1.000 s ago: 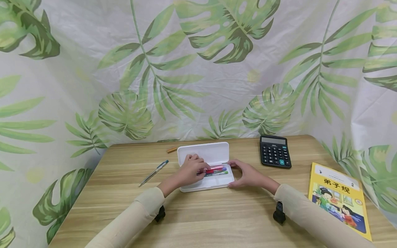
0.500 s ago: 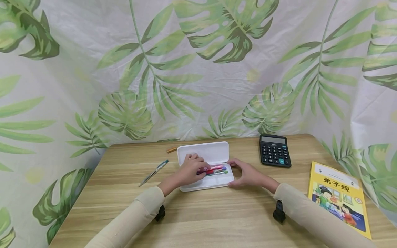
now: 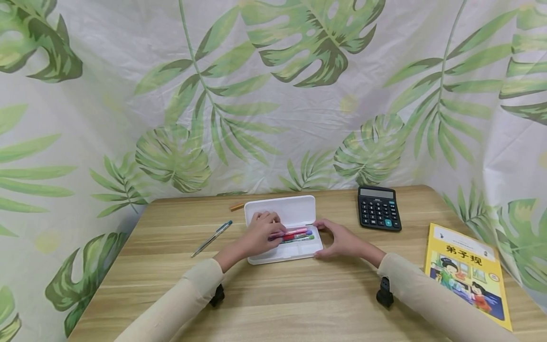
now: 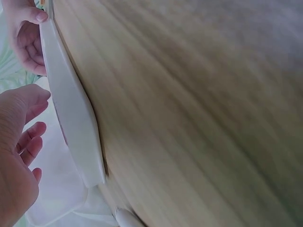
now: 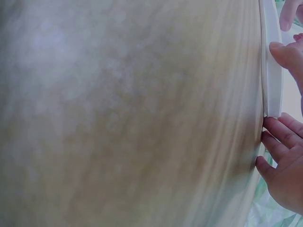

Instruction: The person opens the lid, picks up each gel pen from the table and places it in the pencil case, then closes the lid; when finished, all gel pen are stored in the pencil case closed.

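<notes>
White pencil case (image 3: 284, 259): laid on the wooden table (image 3: 273, 304), between the two hands; its lid (image 3: 299, 211) is raised along the far side.
Pens (image 3: 298, 236): held inside the case, lined up roughly lengthwise; pink, purple-ended and green-ended ones can be made out, their left portions covered by a hand.
Left hand (image 3: 259, 233): placed over the left part of the pens, fingers bent downward; whether a pen is pinched cannot be told, as the fingertips are poorly seen.
Right hand (image 3: 345, 241): curled about the case's right end, which is gripped with the thumb at the near corner and the fingers toward the far one.
Clear-barrelled pen (image 3: 212, 238): laid slantwise on the table, left of the case, its blue-green end pointed away from the person.
Orange-brown stick (image 3: 236, 207): placed near the lid's left edge.
Black calculator (image 3: 379, 209): set toward the rear of the table, right of the case.
Yellow book (image 3: 470, 273): laid cover up at the table's right side, partly hidden by the right sleeve (image 3: 436, 299).
</notes>
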`<act>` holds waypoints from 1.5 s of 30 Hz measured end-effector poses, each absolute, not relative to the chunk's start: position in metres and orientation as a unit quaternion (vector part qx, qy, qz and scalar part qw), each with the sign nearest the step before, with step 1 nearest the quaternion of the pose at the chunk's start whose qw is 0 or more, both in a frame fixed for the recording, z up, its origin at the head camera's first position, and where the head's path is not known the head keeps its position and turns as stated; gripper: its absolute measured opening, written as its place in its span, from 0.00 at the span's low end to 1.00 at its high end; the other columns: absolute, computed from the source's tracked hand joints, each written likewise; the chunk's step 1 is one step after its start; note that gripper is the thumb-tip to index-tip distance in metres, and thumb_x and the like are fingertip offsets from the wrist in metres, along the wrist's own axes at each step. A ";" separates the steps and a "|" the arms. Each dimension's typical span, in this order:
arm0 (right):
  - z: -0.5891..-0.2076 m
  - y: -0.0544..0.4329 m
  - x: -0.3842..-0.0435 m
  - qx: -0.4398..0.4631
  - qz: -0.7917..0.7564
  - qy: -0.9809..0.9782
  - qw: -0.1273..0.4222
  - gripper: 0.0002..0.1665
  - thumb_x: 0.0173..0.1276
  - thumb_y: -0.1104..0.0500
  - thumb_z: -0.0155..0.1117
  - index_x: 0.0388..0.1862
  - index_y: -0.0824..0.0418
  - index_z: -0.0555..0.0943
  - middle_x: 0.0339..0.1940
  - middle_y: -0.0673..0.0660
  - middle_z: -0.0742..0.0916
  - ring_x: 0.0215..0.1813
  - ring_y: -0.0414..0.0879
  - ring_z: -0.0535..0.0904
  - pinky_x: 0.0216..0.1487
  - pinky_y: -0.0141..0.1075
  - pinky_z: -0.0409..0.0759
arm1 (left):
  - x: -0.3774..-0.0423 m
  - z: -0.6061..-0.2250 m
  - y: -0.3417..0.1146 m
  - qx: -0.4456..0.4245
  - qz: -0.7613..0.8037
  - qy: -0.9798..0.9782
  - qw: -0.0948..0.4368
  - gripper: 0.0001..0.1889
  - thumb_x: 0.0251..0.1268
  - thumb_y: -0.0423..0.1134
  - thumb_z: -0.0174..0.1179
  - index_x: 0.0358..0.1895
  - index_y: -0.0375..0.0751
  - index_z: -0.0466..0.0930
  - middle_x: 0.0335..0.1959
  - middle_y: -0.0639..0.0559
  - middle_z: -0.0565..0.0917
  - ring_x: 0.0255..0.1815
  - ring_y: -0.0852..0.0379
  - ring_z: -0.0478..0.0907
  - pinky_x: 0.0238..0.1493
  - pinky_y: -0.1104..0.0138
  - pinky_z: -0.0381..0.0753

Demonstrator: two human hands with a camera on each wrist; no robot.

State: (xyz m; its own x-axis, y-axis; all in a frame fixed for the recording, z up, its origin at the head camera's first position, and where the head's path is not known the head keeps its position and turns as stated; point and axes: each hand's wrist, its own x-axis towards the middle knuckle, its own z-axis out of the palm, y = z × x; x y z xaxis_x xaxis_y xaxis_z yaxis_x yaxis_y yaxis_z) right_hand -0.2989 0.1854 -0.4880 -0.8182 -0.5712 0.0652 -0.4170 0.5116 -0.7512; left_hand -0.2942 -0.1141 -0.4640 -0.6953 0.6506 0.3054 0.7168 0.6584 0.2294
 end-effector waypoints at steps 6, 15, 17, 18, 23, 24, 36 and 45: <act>-0.489 0.186 -0.298 -0.286 -0.404 0.864 0.095 0.49 0.50 0.50 0.85 0.68 0.62 0.72 0.63 0.59 0.83 0.70 0.55 0.75 0.74 0.53 0.66 | -0.289 -0.460 -0.127 -0.374 -0.165 -0.906 0.114 0.08 0.61 0.40 0.71 0.43 0.47 0.89 0.46 0.50 0.80 0.51 0.50 0.72 0.59 0.46 0.64; -0.488 0.186 -0.297 -0.281 -0.408 0.863 0.095 0.49 0.49 0.50 0.85 0.68 0.63 0.72 0.64 0.58 0.83 0.70 0.55 0.75 0.75 0.53 0.66 | -0.282 -0.455 -0.164 -0.345 -0.151 -0.916 0.137 0.07 0.60 0.41 0.72 0.40 0.47 0.89 0.45 0.49 0.81 0.52 0.48 0.71 0.62 0.38 0.64; -0.488 0.187 -0.298 -0.280 -0.411 0.862 0.096 0.49 0.49 0.51 0.85 0.68 0.62 0.72 0.64 0.58 0.83 0.70 0.55 0.75 0.75 0.53 0.66 | -0.280 -0.455 -0.174 -0.336 -0.140 -0.921 0.140 0.09 0.58 0.41 0.73 0.41 0.46 0.89 0.45 0.50 0.81 0.52 0.47 0.72 0.62 0.38 0.65; -0.488 0.187 -0.298 -0.280 -0.411 0.862 0.096 0.49 0.50 0.51 0.85 0.68 0.63 0.72 0.64 0.58 0.82 0.70 0.55 0.75 0.75 0.53 0.65 | -0.279 -0.455 -0.179 -0.332 -0.138 -0.922 0.142 0.09 0.57 0.40 0.74 0.41 0.46 0.89 0.45 0.49 0.81 0.52 0.47 0.72 0.62 0.38 0.65; -0.489 0.187 -0.298 -0.283 -0.409 0.863 0.093 0.50 0.50 0.50 0.85 0.68 0.63 0.72 0.64 0.59 0.82 0.70 0.56 0.75 0.75 0.53 0.66 | -0.272 -0.456 -0.204 -0.320 -0.137 -0.925 0.154 0.11 0.54 0.38 0.75 0.42 0.44 0.89 0.45 0.48 0.82 0.51 0.46 0.73 0.60 0.38 0.63; -0.489 0.187 -0.298 -0.284 -0.409 0.862 0.093 0.49 0.50 0.51 0.85 0.68 0.64 0.72 0.64 0.59 0.82 0.70 0.56 0.75 0.75 0.53 0.66 | -0.271 -0.456 -0.209 -0.317 -0.136 -0.926 0.155 0.12 0.53 0.38 0.76 0.42 0.44 0.89 0.44 0.48 0.82 0.51 0.46 0.73 0.60 0.38 0.64; -0.486 0.186 -0.295 -0.283 -0.408 0.863 0.094 0.50 0.48 0.53 0.86 0.68 0.64 0.72 0.63 0.59 0.83 0.70 0.56 0.75 0.75 0.53 0.65 | -0.255 -0.463 -0.247 -0.295 -0.128 -0.939 0.125 0.12 0.57 0.39 0.74 0.45 0.49 0.89 0.47 0.51 0.84 0.51 0.49 0.74 0.59 0.39 0.64; -0.489 0.185 -0.298 -0.287 -0.405 0.864 0.091 0.50 0.49 0.50 0.85 0.68 0.63 0.72 0.63 0.58 0.83 0.69 0.55 0.75 0.75 0.54 0.65 | -0.250 -0.465 -0.256 -0.309 -0.139 -0.933 0.118 0.11 0.57 0.38 0.74 0.44 0.51 0.88 0.44 0.57 0.86 0.48 0.54 0.72 0.57 0.44 0.63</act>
